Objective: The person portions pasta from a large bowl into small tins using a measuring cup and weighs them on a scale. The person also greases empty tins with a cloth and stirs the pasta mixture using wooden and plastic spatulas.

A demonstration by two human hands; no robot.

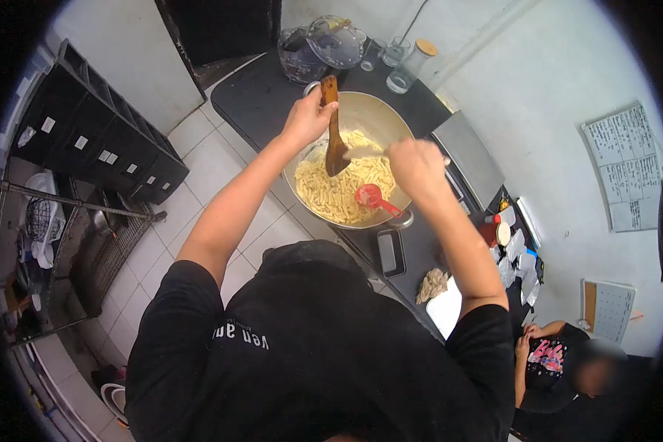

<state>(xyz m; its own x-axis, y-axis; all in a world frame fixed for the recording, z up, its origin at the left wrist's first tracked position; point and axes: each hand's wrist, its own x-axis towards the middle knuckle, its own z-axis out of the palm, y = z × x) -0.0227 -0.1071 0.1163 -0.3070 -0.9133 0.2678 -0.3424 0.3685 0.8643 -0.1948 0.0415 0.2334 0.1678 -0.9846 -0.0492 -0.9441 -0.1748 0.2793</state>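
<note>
A large pot (380, 108) holds short pasta (339, 193) in a pale sauce. Above it, my left hand (309, 120) is closed around the handle of a wooden spatula (336, 151), its blade pointing down over the pasta. My right hand (418, 168) grips a pale, flat-bladed utensil (365, 152), whose tip meets or nearly meets the wooden blade; its exact kind is unclear. A red measuring cup (369, 196) rests on the pasta near the pot's right side, its handle towards the rim.
Behind the pot stand a clear container (302, 62), glasses and a cork-lidded jar (412, 66). A cloth (432, 286) and a white tray (444, 308) lie by my right arm. Another person (560, 361) is at lower right. Black drawers (88, 136) and a wire rack (118, 243) stand left.
</note>
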